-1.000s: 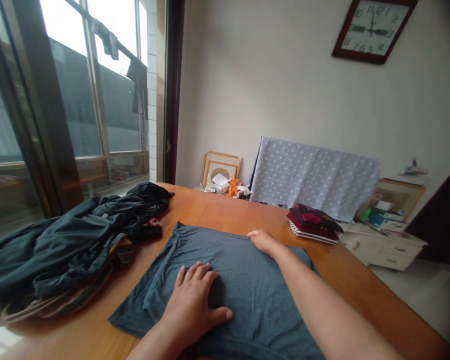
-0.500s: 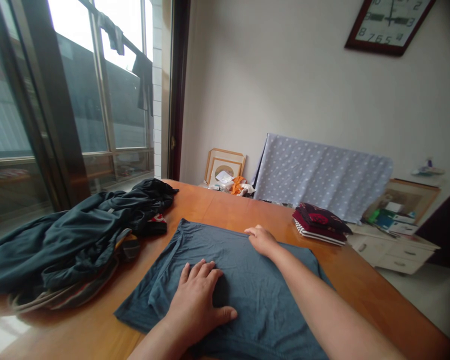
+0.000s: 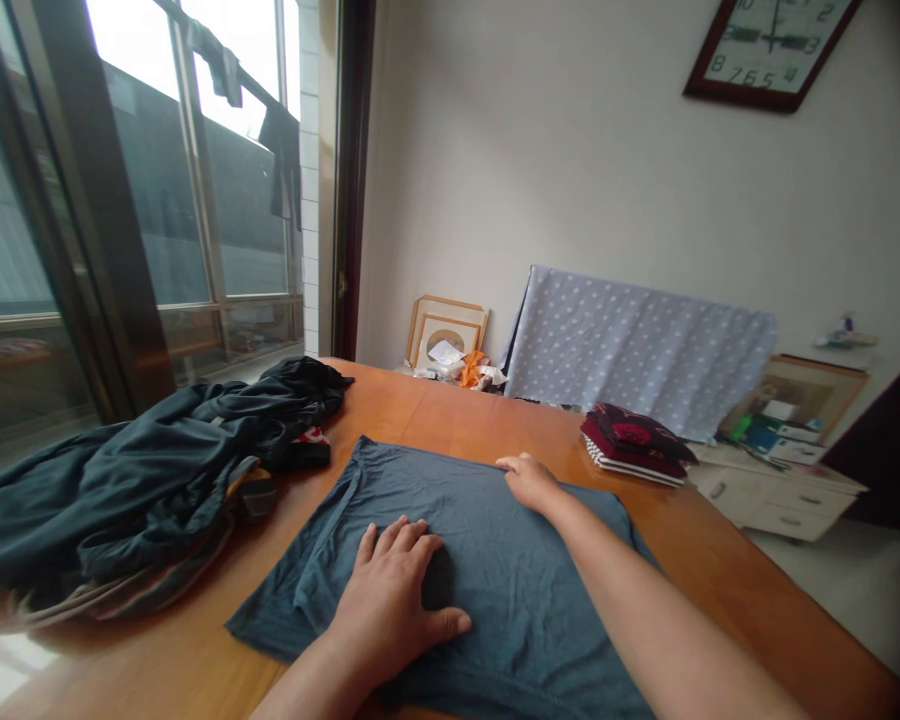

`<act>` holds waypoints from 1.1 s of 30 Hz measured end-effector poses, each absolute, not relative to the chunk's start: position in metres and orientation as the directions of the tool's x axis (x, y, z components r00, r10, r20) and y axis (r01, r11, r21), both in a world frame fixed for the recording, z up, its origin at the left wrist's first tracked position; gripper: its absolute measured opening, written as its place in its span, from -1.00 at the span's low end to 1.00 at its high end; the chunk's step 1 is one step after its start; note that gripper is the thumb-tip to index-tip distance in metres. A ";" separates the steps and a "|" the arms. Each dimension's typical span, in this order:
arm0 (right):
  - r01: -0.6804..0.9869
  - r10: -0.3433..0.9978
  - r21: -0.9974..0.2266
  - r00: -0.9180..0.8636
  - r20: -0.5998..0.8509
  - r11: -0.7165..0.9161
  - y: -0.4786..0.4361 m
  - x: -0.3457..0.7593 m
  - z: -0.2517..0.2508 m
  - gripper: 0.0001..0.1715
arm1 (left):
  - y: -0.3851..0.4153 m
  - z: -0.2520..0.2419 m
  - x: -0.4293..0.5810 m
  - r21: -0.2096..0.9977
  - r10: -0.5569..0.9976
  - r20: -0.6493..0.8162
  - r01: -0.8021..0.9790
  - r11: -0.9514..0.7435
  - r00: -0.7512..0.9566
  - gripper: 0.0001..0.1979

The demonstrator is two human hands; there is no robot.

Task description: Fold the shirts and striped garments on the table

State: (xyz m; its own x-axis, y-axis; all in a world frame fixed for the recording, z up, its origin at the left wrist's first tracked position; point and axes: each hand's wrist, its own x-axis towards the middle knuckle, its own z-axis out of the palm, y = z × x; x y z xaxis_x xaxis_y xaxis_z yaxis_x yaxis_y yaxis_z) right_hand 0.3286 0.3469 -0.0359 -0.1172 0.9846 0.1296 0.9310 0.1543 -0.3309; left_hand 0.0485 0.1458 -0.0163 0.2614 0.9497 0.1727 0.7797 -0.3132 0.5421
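A dark blue-grey garment [image 3: 495, 560] lies spread and partly folded over on the table, with small wrinkles across its surface. My left hand [image 3: 394, 585] rests flat on its middle, fingers spread and thumb pointing right. At the garment's far edge is my right hand [image 3: 531, 482], its fingers curled closed on the cloth there; the fingertips are partly hidden. What kind of garment it is, I cannot make out.
A heap of dark clothes [image 3: 172, 460] covers the left of the wooden table [image 3: 450, 410]. At the back right sits a folded stack of clothes [image 3: 634, 440], maroon and striped. Beyond stand a dotted cloth [image 3: 637, 340], a white cabinet [image 3: 776, 495] and picture frames [image 3: 446, 330].
My right hand has slid slightly to the right along the garment's far edge. My left hand stays flat in place. The view has shifted a little.
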 end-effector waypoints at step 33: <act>0.978 0.997 -0.208 0.010 0.079 0.006 0.327 0.413 -0.034 -0.41 | 0.158 -0.025 0.047 0.406 0.953 0.122 0.862 -0.303 0.277 -0.16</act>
